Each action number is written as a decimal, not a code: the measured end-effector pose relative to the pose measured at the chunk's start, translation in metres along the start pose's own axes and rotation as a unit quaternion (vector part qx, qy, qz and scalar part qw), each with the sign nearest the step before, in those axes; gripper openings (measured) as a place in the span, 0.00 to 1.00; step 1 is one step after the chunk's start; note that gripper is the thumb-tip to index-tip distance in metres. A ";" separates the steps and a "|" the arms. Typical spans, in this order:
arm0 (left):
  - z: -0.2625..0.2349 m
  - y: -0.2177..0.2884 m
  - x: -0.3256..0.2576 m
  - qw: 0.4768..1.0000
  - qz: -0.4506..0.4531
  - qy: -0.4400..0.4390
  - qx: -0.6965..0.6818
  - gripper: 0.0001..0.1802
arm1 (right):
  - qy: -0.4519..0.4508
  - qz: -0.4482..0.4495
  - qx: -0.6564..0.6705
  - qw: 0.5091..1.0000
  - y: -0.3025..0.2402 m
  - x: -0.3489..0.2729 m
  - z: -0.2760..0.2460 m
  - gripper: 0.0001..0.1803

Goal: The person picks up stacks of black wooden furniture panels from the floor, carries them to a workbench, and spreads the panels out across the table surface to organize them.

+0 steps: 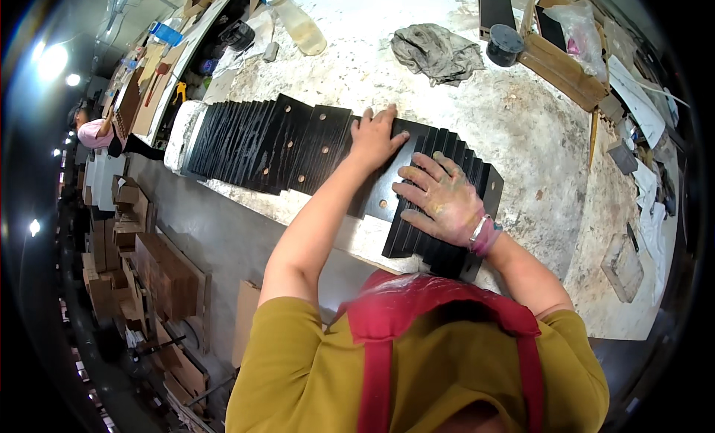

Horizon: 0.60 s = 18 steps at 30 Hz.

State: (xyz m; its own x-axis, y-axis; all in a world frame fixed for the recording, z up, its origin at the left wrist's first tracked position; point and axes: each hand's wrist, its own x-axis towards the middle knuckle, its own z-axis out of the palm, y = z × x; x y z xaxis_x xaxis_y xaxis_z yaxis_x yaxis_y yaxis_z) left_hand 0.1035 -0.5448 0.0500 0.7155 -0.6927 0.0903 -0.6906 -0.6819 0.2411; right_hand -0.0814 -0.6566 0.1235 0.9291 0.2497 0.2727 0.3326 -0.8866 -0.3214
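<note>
A long row of overlapping black panels (231,144) with small round holes runs along the table's near edge. My left hand (376,141) lies with fingers spread on the panels near the middle of the row. Over a tighter group of black panels (447,243) on the right rests my right hand (447,198), its fingers stretched out and apart. It wears a thin stained glove, with a band at the wrist. Between my hands, part of one flat black panel (381,187) shows a hole. Neither hand is closed round anything.
The white table (536,142) is stained. Toward the back are a crumpled grey cloth (436,53), a dark round tub (505,44) and a clear bottle (298,23). A cardboard box (562,72) stands far right. Cartons (165,277) fill the floor at left; another person (97,131) works beyond.
</note>
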 end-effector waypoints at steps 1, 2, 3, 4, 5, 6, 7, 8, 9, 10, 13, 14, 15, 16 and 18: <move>0.001 0.004 0.005 1.000 0.028 -0.010 -0.009 0.31 | -0.005 0.004 0.008 1.000 0.002 -0.001 0.001 0.22; 0.002 0.007 0.009 0.999 0.034 -0.012 -0.011 0.31 | -0.010 0.007 0.016 1.000 0.003 -0.001 0.003 0.22; 0.001 0.008 0.011 0.999 0.023 -0.025 -0.041 0.31 | -0.014 0.007 0.015 1.000 0.006 -0.001 0.004 0.22; -0.003 0.007 0.011 0.997 0.009 -0.040 -0.068 0.31 | -0.013 0.011 0.016 1.000 0.006 -0.002 0.006 0.22; 0.001 -0.002 0.013 0.989 0.000 -0.032 -0.143 0.29 | -0.009 0.008 0.016 1.000 0.006 -0.002 0.007 0.22; 0.001 -0.007 0.016 0.971 -0.046 -0.083 -0.221 0.29 | -0.006 0.004 0.015 1.000 0.006 -0.002 0.008 0.22; -0.004 -0.006 0.016 0.965 -0.044 -0.084 -0.243 0.29 | 0.002 0.003 0.017 1.000 0.008 -0.003 0.011 0.22; -0.008 -0.001 0.014 0.959 -0.042 -0.086 -0.266 0.28 | 0.002 0.009 0.017 1.000 0.010 -0.003 0.011 0.22; -0.012 0.005 0.011 0.959 -0.039 -0.091 -0.266 0.28 | 0.005 0.007 0.026 1.000 0.012 -0.003 0.011 0.22; -0.018 0.014 0.006 0.924 -0.045 -0.132 -0.356 0.28 | 0.006 0.005 0.036 0.999 0.013 -0.003 0.011 0.22; -0.016 0.020 -0.008 0.948 0.032 -0.073 -0.309 0.27 | 0.000 0.016 0.050 0.999 0.009 -0.001 0.008 0.23; -0.011 0.014 -0.007 0.975 0.106 0.023 -0.192 0.27 | 0.000 0.018 0.049 0.999 0.010 -0.001 0.008 0.23; -0.008 0.004 -0.006 0.990 0.122 0.050 -0.048 0.27 | 0.016 0.008 0.043 0.999 0.010 -0.001 0.009 0.22; -0.004 -0.001 -0.009 0.993 0.112 0.040 0.009 0.28 | 0.031 0.000 0.035 0.999 0.012 -0.001 0.010 0.22; 0.004 -0.004 -0.018 0.994 0.100 0.008 0.047 0.29 | 0.034 0.007 0.051 0.998 0.015 -0.003 0.007 0.21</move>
State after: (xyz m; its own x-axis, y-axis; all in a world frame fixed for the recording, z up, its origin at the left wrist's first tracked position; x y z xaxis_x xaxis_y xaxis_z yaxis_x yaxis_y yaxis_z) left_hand 0.0932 -0.5305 0.0435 0.5634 -0.8139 0.1421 -0.8259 -0.5499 0.1248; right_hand -0.0787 -0.6678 0.1120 0.9215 0.2080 0.3279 0.3382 -0.8449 -0.4145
